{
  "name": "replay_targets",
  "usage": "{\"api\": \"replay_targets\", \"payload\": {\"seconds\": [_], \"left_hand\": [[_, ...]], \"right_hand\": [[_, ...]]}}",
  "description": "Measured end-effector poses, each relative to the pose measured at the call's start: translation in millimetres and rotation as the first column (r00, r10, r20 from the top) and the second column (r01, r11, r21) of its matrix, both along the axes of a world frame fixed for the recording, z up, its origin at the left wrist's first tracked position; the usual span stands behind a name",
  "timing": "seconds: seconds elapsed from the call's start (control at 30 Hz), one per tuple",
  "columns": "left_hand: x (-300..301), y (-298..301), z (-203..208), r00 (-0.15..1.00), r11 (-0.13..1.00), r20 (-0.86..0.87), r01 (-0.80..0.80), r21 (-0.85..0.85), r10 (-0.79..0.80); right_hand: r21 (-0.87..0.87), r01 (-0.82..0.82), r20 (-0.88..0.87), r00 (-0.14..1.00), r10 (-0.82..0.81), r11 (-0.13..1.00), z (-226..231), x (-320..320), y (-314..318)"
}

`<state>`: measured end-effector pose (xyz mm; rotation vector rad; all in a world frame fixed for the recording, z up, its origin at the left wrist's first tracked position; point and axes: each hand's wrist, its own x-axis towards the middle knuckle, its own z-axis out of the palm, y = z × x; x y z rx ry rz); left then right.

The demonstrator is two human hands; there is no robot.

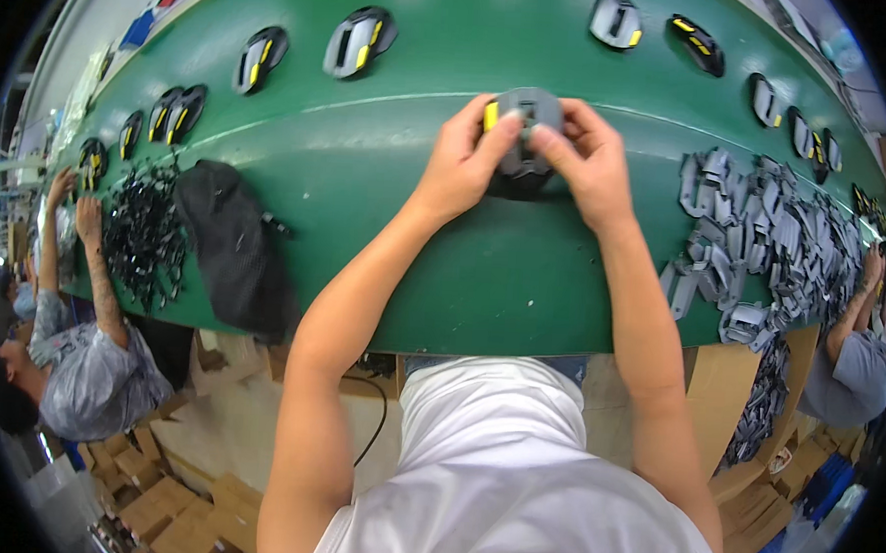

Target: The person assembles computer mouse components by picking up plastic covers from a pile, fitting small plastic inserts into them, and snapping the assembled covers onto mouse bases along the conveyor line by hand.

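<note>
Over the middle of the green table [363,272], both my hands hold a rounded grey-and-black plastic assembly with a yellow strip on its left side [540,101]. My left hand [459,162] grips its left side, the thumb lying on top. From the right, my right hand [597,174] curls round the other edge, its thumb pressed on the middle. The thumbs cover part of the centre, and the underside is hidden. Similar oval assemblies [361,42] in grey, black and yellow lie spaced along the far part of the table.
A heap of grey plastic pieces [766,228] covers the table's right side, above a cardboard box [723,391] of more pieces. At left lie a black cloth bag [227,235] and a pile of small black parts [145,231]. People work at left [108,359] and right [849,368].
</note>
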<state>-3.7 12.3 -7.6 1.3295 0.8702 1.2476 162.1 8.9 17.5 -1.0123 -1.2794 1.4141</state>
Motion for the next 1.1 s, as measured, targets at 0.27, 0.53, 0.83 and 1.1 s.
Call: {"api": "replay_targets", "payload": {"seconds": [0.27, 0.53, 0.83, 1.1], "left_hand": [[-3, 3, 4, 0.999, 0.997, 0.005, -0.044, -0.069, 0.045], [1, 4, -1, 0.994, 0.997, 0.087, -0.065, -0.039, 0.068], [-16, 12, 10, 0.907, 0.876, 0.41, 0.271, -0.4, -0.093], [-7, 13, 3, 0.904, 0.94, 0.418, 0.067, -0.335, 0.085]], "right_hand": [[-0.062, -0.051, -0.105, 0.993, 0.045, 0.997, -1, -9, 2], [0.009, 0.013, -0.049, 0.999, -0.013, 1.0, -3, -6, 0], [0.749, -0.19, 0.458, 0.841, -0.289, 0.635, 5, -4, -1], [0.143, 0.054, -0.243, 0.97, -0.018, 0.988, -6, -13, -1]]}}
